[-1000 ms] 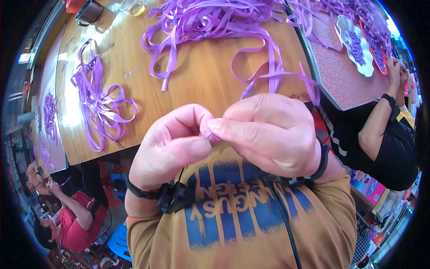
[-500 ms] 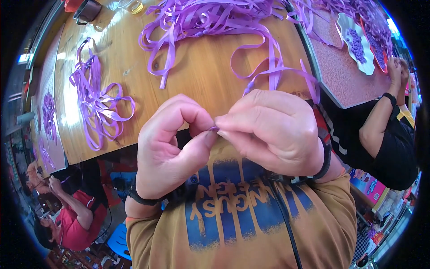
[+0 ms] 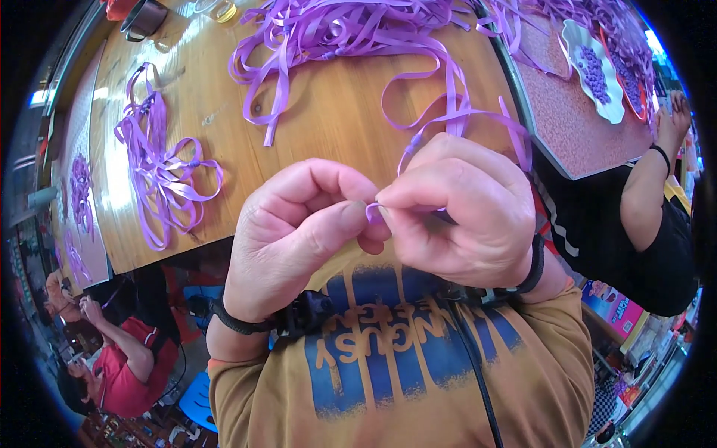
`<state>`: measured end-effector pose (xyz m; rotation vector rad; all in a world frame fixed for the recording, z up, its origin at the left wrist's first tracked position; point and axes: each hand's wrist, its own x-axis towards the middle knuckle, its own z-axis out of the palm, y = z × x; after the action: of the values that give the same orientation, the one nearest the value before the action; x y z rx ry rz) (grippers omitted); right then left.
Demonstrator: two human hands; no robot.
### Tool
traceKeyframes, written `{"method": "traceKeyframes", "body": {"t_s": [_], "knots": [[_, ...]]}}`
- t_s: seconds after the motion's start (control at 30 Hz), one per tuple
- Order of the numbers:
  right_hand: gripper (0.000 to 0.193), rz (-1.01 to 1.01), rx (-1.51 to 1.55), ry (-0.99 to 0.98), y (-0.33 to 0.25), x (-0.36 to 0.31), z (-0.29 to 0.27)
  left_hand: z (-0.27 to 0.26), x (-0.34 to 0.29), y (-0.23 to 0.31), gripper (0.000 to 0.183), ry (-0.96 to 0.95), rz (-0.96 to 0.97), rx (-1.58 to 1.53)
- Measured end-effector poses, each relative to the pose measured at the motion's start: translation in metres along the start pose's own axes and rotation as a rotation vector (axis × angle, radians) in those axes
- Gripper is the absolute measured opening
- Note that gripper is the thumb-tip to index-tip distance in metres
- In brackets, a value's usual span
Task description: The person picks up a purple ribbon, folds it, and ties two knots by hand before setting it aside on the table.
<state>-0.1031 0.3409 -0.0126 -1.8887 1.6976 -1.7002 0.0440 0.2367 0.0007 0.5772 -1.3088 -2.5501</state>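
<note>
Both my hands meet in front of my chest, just off the table's near edge. A small curl of purple ribbon (image 3: 371,212) bridges their fingertips. My right hand (image 3: 467,213) is closed in a pinch on the ribbon, and more of it shows between its fingers. Thumb and bent forefinger of my left hand (image 3: 295,235) press at the curl's other side; their exact hold is partly hidden. From behind the right hand the ribbon runs up onto the table, with a small dark purple bead (image 3: 415,140) on it.
A large heap of purple ribbons (image 3: 351,33) lies at the table's far side, and a looped bundle (image 3: 160,168) at left. Right, a side table carries a white scalloped dish (image 3: 571,37) of purple beads and a red tray. A metal mug (image 3: 146,20) stands far left. People sit on both sides.
My hands have shifted slightly right, and the fingertips have drawn a little apart, showing more of the ribbon's curl. The co-worker's hand at right has moved.
</note>
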Motion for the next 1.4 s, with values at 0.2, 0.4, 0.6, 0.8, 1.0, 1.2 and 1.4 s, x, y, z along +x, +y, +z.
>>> {"method": "traceKeyframes", "body": {"t_s": [0.2,0.4,0.6,0.8,1.0,1.2,1.4], "knots": [[0.017,-0.011,-0.004,-0.016,0.0,-0.002,-0.002,0.005,0.0,0.002,0.013,0.03,-0.021,0.092],[0.019,-0.044,-0.044,-0.029,0.001,-0.003,-0.002,0.012,-0.002,0.004,0.011,0.1,0.034,0.311],[0.02,-0.06,-0.082,-0.039,0.002,-0.003,-0.002,0.018,-0.002,0.002,0.006,0.201,0.083,0.458],[0.022,-0.056,-0.052,-0.029,0.001,-0.003,0.0,0.007,0.0,-0.003,0.005,0.192,0.199,0.602],[0.024,-0.047,-0.044,-0.061,0.001,-0.002,0.001,0.002,-0.003,-0.005,0.006,0.186,0.214,0.522],[0.024,-0.027,-0.016,-0.035,0.001,-0.001,0.001,0.008,-0.005,0.0,0.011,0.205,0.086,0.396],[0.023,-0.009,-0.013,-0.032,0.0,-0.003,0.0,0.003,-0.008,-0.004,0.014,0.134,0.095,0.361]]}}
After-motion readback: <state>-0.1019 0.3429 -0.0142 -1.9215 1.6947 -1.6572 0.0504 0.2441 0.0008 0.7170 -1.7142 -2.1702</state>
